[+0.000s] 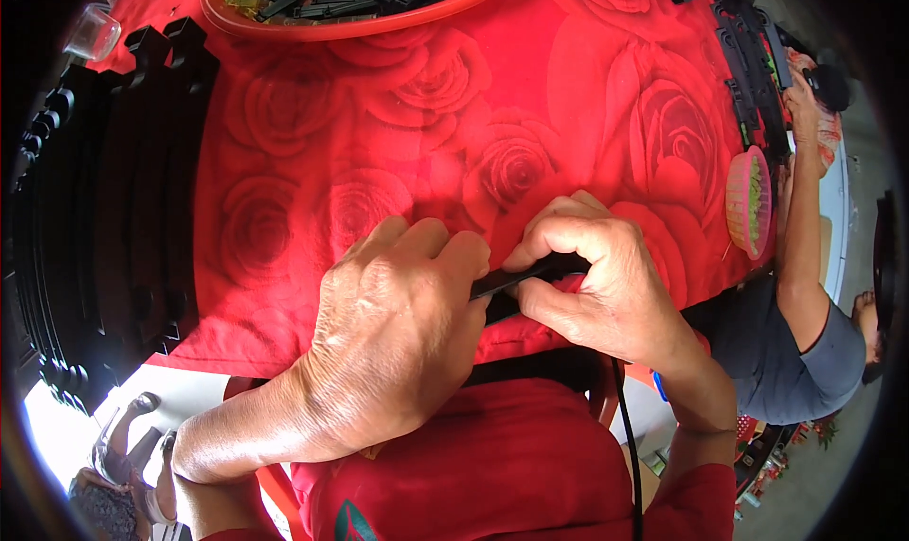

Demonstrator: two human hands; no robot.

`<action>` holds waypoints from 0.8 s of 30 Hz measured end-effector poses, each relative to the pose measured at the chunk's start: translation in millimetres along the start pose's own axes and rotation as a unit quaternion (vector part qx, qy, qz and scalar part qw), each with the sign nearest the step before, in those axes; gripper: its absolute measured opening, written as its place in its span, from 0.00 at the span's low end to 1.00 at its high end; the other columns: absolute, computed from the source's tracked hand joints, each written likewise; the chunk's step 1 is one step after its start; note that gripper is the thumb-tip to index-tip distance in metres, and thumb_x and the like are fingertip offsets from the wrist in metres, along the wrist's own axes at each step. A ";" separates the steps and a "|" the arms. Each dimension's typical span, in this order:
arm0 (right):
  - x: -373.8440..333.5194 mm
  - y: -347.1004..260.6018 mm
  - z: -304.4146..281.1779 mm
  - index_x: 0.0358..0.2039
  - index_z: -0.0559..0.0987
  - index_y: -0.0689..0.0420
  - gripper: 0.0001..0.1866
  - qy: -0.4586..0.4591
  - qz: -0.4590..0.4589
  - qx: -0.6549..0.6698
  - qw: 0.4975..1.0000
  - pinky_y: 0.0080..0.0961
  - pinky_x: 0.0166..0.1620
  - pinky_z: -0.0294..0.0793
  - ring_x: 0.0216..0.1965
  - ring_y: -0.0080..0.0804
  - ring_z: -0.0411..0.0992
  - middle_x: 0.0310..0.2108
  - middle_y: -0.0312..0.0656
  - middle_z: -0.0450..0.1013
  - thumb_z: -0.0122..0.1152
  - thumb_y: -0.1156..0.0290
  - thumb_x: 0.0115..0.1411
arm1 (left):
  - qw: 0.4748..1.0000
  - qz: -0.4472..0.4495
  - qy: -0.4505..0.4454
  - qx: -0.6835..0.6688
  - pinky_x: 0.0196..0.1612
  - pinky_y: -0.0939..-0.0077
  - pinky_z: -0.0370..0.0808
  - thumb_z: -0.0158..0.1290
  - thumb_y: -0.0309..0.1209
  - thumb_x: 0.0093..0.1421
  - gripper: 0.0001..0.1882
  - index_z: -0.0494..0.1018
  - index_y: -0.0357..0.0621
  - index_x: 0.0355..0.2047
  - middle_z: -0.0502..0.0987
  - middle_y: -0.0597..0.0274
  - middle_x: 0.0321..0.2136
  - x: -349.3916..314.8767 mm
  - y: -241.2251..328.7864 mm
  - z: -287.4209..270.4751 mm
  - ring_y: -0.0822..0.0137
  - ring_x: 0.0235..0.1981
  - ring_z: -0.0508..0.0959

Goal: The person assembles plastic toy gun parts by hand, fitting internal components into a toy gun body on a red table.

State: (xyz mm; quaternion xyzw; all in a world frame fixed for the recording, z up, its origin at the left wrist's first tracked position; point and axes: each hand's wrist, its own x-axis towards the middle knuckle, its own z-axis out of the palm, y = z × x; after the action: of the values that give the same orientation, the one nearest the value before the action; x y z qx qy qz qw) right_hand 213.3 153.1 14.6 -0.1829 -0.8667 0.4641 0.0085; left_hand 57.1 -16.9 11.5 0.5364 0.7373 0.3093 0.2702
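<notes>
At the near edge of the table, a black plastic piece (498, 283) spans the gap between my two hands. My left hand (402, 300) is closed over its left end, knuckles up, so most of that end is hidden. With thumb and bent forefinger, my right hand (606, 281) grips the right end, which looks wider and dark. The full shape of the piece cannot be made out. Under both hands lies a red tablecloth (312, 134) printed with roses.
An orange-red basin (379, 28) of black plastic parts stands at the far side. Long black strips (114, 210) are stacked at left. More black parts (753, 58) and a pink basket (750, 203) line the right edge. Another person's arm (803, 219) is beyond; a clear cup (93, 33) stands far left.
</notes>
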 end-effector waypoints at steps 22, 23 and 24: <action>12.3 -5.9 -8.0 0.31 0.82 0.55 0.08 -0.057 0.040 -0.008 0.998 0.37 0.40 0.69 0.35 0.41 0.70 0.29 0.39 0.72 0.70 0.80 0.48 | 0.999 -0.021 -0.032 -0.036 0.34 0.53 0.75 0.68 0.26 0.51 0.12 0.76 0.45 0.35 0.75 0.56 0.30 11.3 -3.2 -1.9 0.48 0.33 0.77; 12.3 -6.8 -7.7 0.30 0.82 0.55 0.09 -0.052 0.039 -0.009 0.998 0.37 0.40 0.69 0.35 0.41 0.70 0.29 0.40 0.72 0.70 0.80 0.48 | 0.999 -0.022 -0.033 -0.037 0.34 0.53 0.75 0.68 0.26 0.51 0.12 0.76 0.45 0.35 0.75 0.56 0.30 11.3 -2.9 -1.4 0.48 0.33 0.77; 12.5 -8.4 -7.6 0.30 0.82 0.55 0.09 -0.053 0.039 -0.009 0.998 0.37 0.40 0.69 0.35 0.41 0.70 0.29 0.40 0.72 0.70 0.80 0.48 | 0.999 -0.016 -0.031 -0.026 0.34 0.53 0.75 0.67 0.26 0.51 0.12 0.76 0.45 0.35 0.76 0.55 0.30 11.0 -1.9 -1.6 0.48 0.33 0.77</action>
State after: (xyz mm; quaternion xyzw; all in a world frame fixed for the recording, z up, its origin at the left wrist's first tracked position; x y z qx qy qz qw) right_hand 200.5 159.1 23.8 -0.1922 -0.8620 0.4656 -0.0572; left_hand 51.7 -7.1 10.3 0.5269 0.7286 0.3069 0.3120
